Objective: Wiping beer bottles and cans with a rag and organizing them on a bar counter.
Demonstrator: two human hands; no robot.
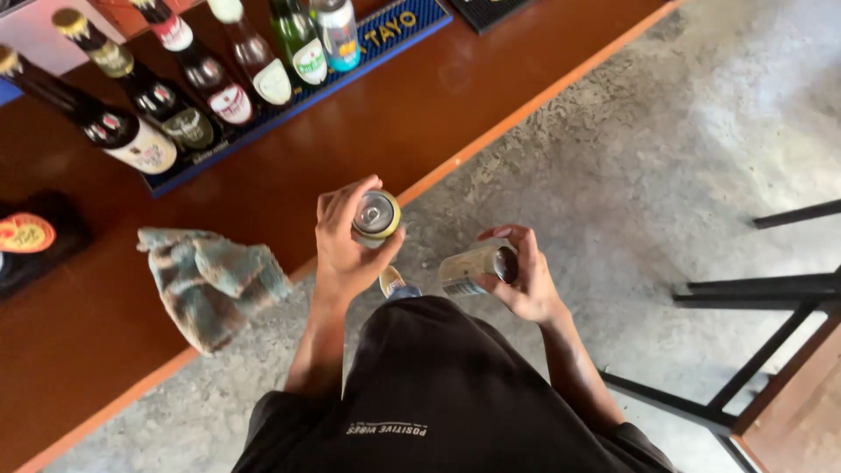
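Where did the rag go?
In the head view the rag lies crumpled on the left, hanging over the front edge of the brown counter, just left of the left hand holding a can.

We hold two drink cans: upright yellow can (377,216), top unopened; pale can (478,265) tipped sideways.

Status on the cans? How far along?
Done: bottles stand in a row on the bar mat. In hand: left hand holds one can upright, right hand holds another can tilted. Left: neither can is on the counter; rag lies unused.
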